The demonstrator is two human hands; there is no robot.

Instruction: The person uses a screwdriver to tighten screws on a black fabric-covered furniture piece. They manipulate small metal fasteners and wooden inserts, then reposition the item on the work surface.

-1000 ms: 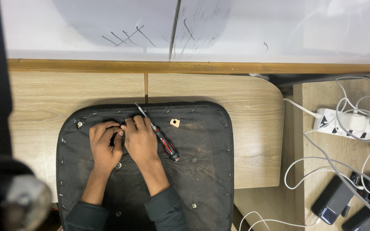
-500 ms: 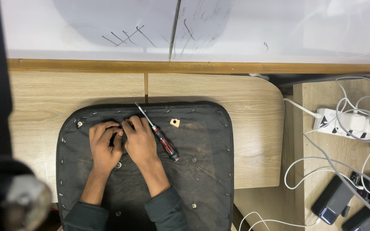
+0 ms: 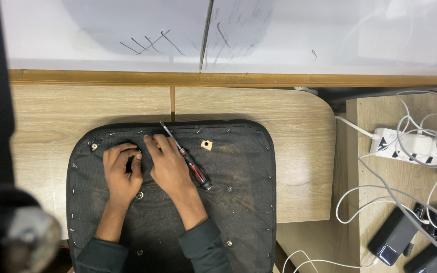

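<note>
Clearly both hands lay flat on black seat pad (image 3: 238, 202), side by side. Left hand (image 3: 121, 172) curled, fingertips pinching at small spot in fabric — what it pinched, cannot tell. Right hand (image 3: 169, 164) pressed beside it, fingers spread, holding nothing. Screwdriver (image 3: 190, 164) lay just right of right hand — within reach. Best to keep fabric pinned taut while working.

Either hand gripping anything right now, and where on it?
No tool is held. Left hand and right hand rest on the black seat panel, fingertips together; anything pinched between them is hidden. The screwdriver lies beside the right hand.
</note>
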